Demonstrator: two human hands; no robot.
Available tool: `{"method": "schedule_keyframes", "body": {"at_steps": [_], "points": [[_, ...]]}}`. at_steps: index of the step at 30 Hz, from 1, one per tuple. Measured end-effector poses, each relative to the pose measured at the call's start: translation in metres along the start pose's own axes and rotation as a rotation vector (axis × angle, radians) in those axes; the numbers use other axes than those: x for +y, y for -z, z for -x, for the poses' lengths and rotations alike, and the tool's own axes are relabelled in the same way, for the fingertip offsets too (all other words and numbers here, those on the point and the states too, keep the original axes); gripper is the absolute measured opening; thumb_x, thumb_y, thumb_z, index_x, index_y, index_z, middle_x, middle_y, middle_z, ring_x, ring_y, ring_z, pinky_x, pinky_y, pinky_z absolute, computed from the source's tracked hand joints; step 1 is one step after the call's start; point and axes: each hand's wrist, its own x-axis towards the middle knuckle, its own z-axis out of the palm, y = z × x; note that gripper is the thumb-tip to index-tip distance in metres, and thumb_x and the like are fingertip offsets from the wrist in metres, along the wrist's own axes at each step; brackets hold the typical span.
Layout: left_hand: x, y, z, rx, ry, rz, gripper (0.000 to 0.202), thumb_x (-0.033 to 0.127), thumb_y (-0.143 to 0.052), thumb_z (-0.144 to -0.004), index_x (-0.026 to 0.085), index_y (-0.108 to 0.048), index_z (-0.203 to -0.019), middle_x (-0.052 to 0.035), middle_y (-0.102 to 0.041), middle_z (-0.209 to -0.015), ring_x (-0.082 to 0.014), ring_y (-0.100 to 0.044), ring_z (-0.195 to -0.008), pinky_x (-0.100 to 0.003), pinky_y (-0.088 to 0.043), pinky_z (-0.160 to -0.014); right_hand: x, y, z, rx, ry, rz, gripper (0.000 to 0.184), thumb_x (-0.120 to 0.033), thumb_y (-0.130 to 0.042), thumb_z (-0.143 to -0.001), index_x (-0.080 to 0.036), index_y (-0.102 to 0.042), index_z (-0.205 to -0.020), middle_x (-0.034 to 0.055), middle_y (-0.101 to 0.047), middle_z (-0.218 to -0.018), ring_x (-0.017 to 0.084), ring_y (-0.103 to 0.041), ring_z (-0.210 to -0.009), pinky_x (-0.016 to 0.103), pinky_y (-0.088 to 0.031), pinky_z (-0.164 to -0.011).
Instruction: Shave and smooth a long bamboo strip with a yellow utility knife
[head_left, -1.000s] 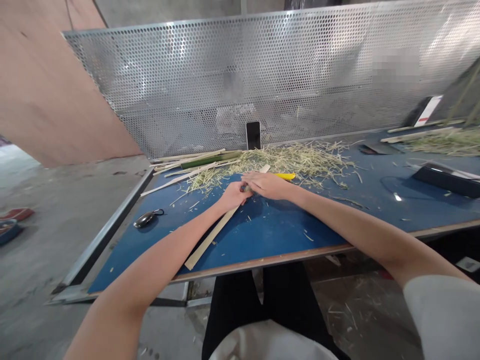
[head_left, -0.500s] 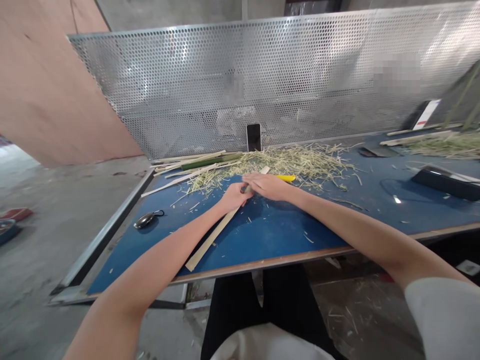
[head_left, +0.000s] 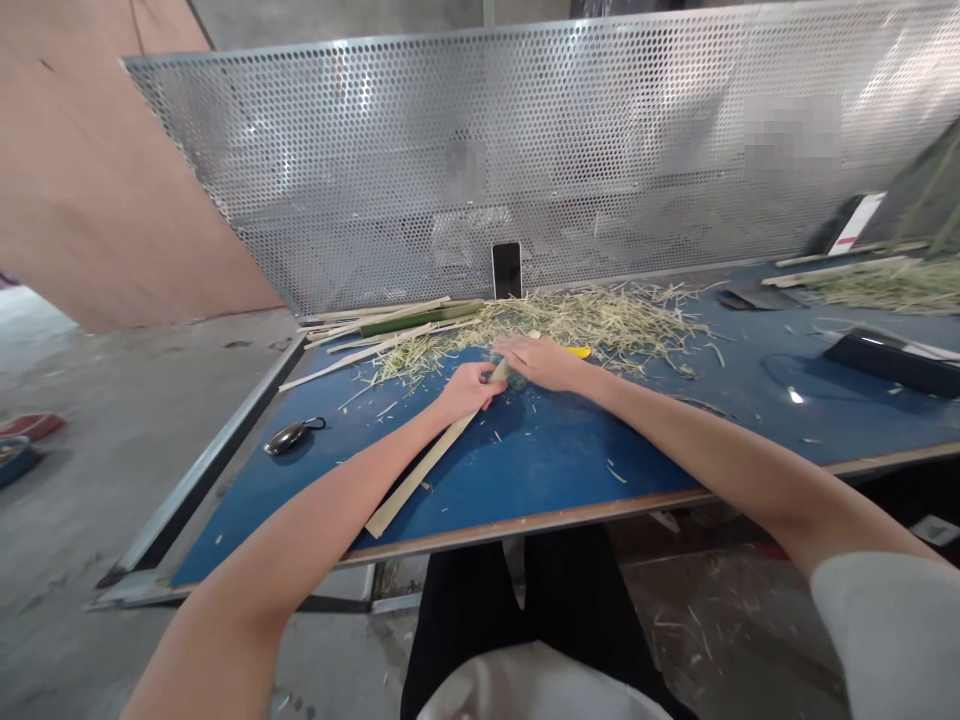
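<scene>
My left hand [head_left: 471, 390] is closed around a long pale bamboo strip [head_left: 420, 485], pinching it near its upper part. The strip slants down to the table's front edge, and its far tip [head_left: 534, 335] shows just beyond my hands. Over the far part of the strip lies my right hand [head_left: 544, 363], fingers curled down on a yellow-handled knife [head_left: 580, 352]. Only the yellow handle end sticks out behind this hand; the blade is hidden. A short stretch of strip shows between the two hands.
Thin bamboo shavings [head_left: 600, 318] are heaped behind my hands. Bamboo strips and a green piece [head_left: 420, 319] lie at back left. A phone [head_left: 507, 270] leans on the perforated metal panel [head_left: 390, 180]. A dark oval object [head_left: 286, 437] sits left, a black case [head_left: 892, 362] right.
My right hand has slid slightly right along the strip, opening a gap to my left hand. Less of the yellow handle shows. The view has shifted a little.
</scene>
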Motion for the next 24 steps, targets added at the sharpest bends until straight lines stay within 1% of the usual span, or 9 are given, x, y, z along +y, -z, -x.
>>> {"method": "schedule_keyframes", "body": {"at_steps": [2,4,6,9,11,16,18,20,24], "points": [[-0.003,0.0,-0.002,0.009,-0.018,0.015,0.013,0.03,-0.069,-0.087,0.018,-0.065,-0.082,0.006,-0.055,-0.044,-0.012,-0.051,-0.042,-0.023,-0.037,-0.054,-0.012,-0.001,-0.002,-0.041,0.052,-0.027,0.06,-0.049,-0.029,-0.115,-0.021,-0.066,-0.153,0.0085,-0.058,-0.163,0.029,-0.05,-0.155,0.051,-0.038,-0.131],[-0.004,0.0,-0.003,0.011,-0.031,0.024,0.013,0.03,-0.069,-0.088,0.018,-0.067,-0.086,0.0061,-0.056,-0.045,-0.0121,-0.052,-0.043,-0.023,-0.038,-0.054,-0.01,0.002,-0.003,-0.069,0.064,-0.04,0.061,-0.05,-0.028,-0.116,-0.022,-0.067,-0.153,0.0071,-0.058,-0.164,0.028,-0.052,-0.154,0.049,-0.04,-0.13],[-0.004,0.0,-0.003,0.002,-0.028,0.017,0.015,0.032,-0.069,-0.089,0.018,-0.068,-0.089,0.006,-0.057,-0.045,-0.0122,-0.052,-0.043,-0.024,-0.037,-0.053,0.002,0.007,-0.003,-0.063,0.022,-0.025,0.06,-0.049,-0.029,-0.115,-0.023,-0.069,-0.15,0.0074,-0.06,-0.162,0.029,-0.054,-0.152,0.05,-0.043,-0.128],[-0.002,0.0,-0.001,-0.018,-0.001,0.008,0.018,0.035,-0.071,-0.089,0.018,-0.069,-0.091,0.0059,-0.057,-0.045,-0.0125,-0.049,-0.041,-0.024,-0.035,-0.051,0.024,0.012,-0.001,0.0,-0.095,0.03,0.06,-0.045,-0.029,-0.114,-0.019,-0.073,-0.145,0.0118,-0.064,-0.156,0.033,-0.056,-0.15,0.054,-0.044,-0.126],[-0.001,0.0,0.0,-0.025,0.012,0.003,0.017,0.035,-0.071,-0.088,0.018,-0.069,-0.089,0.0056,-0.057,-0.045,-0.0124,-0.049,-0.041,-0.024,-0.034,-0.05,0.027,0.011,0.001,0.024,-0.109,0.045,0.06,-0.045,-0.029,-0.114,-0.018,-0.072,-0.146,0.0121,-0.065,-0.156,0.033,-0.055,-0.151,0.055,-0.043,-0.128],[-0.004,0.0,-0.002,0.002,-0.003,0.01,0.013,0.031,-0.069,-0.088,0.019,-0.065,-0.084,0.0069,-0.055,-0.043,-0.0114,-0.048,-0.04,-0.024,-0.036,-0.052,-0.006,0.0,0.0,-0.04,0.046,0.008,0.06,-0.05,-0.031,-0.115,-0.02,-0.068,-0.151,0.0089,-0.059,-0.162,0.03,-0.051,-0.155,0.051,-0.039,-0.131],[-0.005,0.0,-0.002,0.019,-0.017,0.011,0.012,0.029,-0.069,-0.088,0.019,-0.065,-0.084,0.0073,-0.055,-0.043,-0.0113,-0.048,-0.04,-0.024,-0.037,-0.053,-0.013,0.0,-0.003,-0.06,0.09,-0.011,0.059,-0.05,-0.031,-0.115,-0.021,-0.069,-0.151,0.0077,-0.058,-0.163,0.028,-0.052,-0.154,0.05,-0.039,-0.131],[-0.004,0.0,-0.002,0.024,-0.021,0.008,0.013,0.031,-0.069,-0.088,0.019,-0.066,-0.084,0.0069,-0.056,-0.044,-0.0114,-0.049,-0.04,-0.024,-0.037,-0.053,-0.008,0.003,-0.004,-0.062,0.077,-0.02,0.059,-0.05,-0.031,-0.115,-0.022,-0.069,-0.15,0.0075,-0.059,-0.162,0.028,-0.054,-0.153,0.05,-0.041,-0.129],[0.001,0.0,0.0,-0.005,0.007,0.009,0.015,0.033,-0.07,-0.088,0.019,-0.068,-0.087,0.006,-0.057,-0.044,-0.0122,-0.049,-0.04,-0.024,-0.036,-0.051,0.02,0.011,0.0,-0.014,-0.084,0.004,0.06,-0.047,-0.029,-0.114,-0.02,-0.071,-0.147,0.0108,-0.063,-0.158,0.033,-0.056,-0.15,0.053,-0.044,-0.127]]}}
